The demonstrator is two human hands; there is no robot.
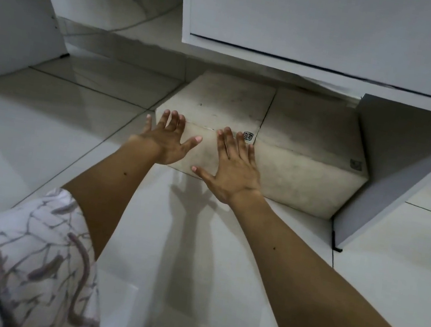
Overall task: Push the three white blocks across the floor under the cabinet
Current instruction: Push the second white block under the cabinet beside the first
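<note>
Stretching across the scene is a glossy floor of large white tiles (47, 121) with thin grey grout lines, which is throwing back soft reflections and carrying the shadow of an arm. A white flat-panel cabinet (327, 26) is hanging over the far side, and its white upright side panel (393, 162) is standing on the floor at the right. Two dusty white rectangular blocks are showing, side by side and touching along one seam, their far ends lying beneath the cabinet's lower edge: the left white block (218, 99) and the right white block (305, 154), which is sitting just beside the side panel. A third block is not visible. The left hand (167, 139) is lying flat against the near face of the left block, its fingers (173, 120) straight and spread, the tips reaching the top edge. The right hand (232, 171) is pressing the same near face, fingers spread wide, thumb out toward the floor. A white sleeve with a grey branching pattern (26, 261) is covering the left upper arm.
</note>
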